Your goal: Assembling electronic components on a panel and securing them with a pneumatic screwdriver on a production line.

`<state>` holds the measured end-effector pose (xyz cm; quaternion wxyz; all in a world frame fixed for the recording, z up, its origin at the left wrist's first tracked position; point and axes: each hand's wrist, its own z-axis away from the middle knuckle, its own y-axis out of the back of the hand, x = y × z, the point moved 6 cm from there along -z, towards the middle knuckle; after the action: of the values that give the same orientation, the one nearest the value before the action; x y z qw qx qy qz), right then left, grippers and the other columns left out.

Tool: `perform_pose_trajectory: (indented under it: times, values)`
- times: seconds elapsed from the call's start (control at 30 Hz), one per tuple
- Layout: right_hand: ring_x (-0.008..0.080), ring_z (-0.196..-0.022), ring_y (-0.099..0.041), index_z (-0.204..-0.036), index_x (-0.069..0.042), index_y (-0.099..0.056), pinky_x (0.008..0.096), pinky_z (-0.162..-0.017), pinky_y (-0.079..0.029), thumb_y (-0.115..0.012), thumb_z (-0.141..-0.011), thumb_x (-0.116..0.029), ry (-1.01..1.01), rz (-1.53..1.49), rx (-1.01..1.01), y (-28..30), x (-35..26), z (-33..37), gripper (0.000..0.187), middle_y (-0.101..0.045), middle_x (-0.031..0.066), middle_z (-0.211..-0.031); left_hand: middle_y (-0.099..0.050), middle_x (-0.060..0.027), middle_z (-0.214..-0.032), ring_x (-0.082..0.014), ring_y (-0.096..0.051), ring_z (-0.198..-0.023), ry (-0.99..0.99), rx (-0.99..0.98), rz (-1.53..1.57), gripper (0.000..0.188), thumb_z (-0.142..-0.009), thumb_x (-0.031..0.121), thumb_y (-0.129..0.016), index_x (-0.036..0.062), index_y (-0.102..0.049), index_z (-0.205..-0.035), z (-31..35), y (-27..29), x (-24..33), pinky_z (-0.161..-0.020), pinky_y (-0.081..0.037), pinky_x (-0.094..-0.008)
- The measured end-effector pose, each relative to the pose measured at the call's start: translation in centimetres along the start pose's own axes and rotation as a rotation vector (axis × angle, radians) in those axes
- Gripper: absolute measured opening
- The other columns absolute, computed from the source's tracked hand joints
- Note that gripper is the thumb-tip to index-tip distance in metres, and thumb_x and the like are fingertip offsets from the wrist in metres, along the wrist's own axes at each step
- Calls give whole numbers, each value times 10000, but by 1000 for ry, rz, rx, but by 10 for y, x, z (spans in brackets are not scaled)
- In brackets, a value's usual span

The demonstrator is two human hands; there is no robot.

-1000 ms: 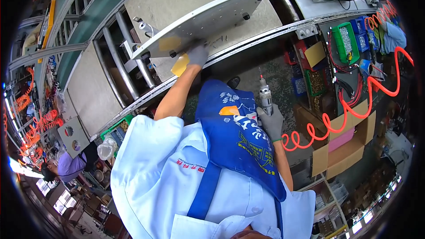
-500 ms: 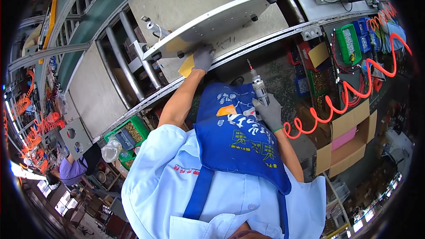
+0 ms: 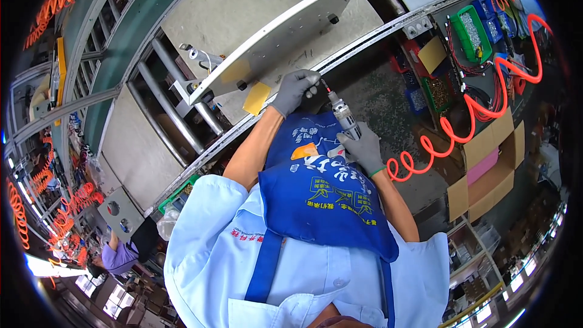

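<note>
My right hand [image 3: 363, 149], in a grey glove, is wrapped round a silver air screwdriver [image 3: 345, 118] in front of the blue apron. Its red-collared bit points up and to the left. Close beside the bit tip is my left hand [image 3: 296, 92], also gloved, with its fingers curled together. Whatever they pinch, if anything, is too small to make out. Beyond that hand a pale metal panel [image 3: 276, 39] with black feet stands tilted on the workbench [image 3: 358, 24]. A yellow card [image 3: 256, 98] lies at the bench's near edge, left of my left hand.
A coiled orange air hose [image 3: 446, 146] runs off to the right. Green bin [image 3: 470, 33] and blue bins of small parts stand at the upper right, above an open cardboard box [image 3: 486, 173]. Metal rollers [image 3: 170, 106] lie left of the bench plate. Another person [image 3: 120, 256] is at lower left.
My left hand has left the panel's lower edge and the yellow card, moving right to the screwdriver's bit. The screwdriver has shifted slightly left in my right hand. The whole view has shifted slightly.
</note>
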<state>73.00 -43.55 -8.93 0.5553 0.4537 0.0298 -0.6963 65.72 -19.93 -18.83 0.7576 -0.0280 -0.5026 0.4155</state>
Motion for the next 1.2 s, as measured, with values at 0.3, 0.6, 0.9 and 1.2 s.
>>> perform_pose_trajectory:
  times: [0.3,0.6,0.9,1.2]
  values:
    - [285,-840,-707,-1037,-17,-680,403,-763,-537,-805,-772,-347,-45,-54,-47,7,12,8,441,-708,166,-919,-681,-65,-856,-96,-613,-686,152,-188,-32,234,-940,172,-707,-20,-688,-1072,-6,-23,-5,-563,-458,-219]
    - [199,-803,-675,-1038,-3,-684,372,-754,-529,-789,-777,-377,-46,44,-3,21,23,13,468,-702,125,-888,-665,-46,-851,-88,-605,-684,277,-272,-134,208,-927,162,-716,4,-686,-1059,-17,-37,-15,-588,-470,-210]
    - [176,-749,-644,-1002,-7,-687,371,-710,-514,-791,-782,-369,-154,-245,-142,19,44,16,436,-689,112,-829,-664,-38,-858,-72,-596,-710,308,-433,114,319,-938,265,-718,6,-683,-1120,-16,-61,-24,-600,-476,-204]
    - [177,-729,-632,-969,0,-674,369,-704,-511,-803,-781,-365,-102,-188,86,27,37,3,430,-678,110,-809,-701,-197,-979,-365,-681,-891,-425,360,-1392,271,-906,225,-617,46,-720,-1081,-77,23,12,-798,-541,-466]
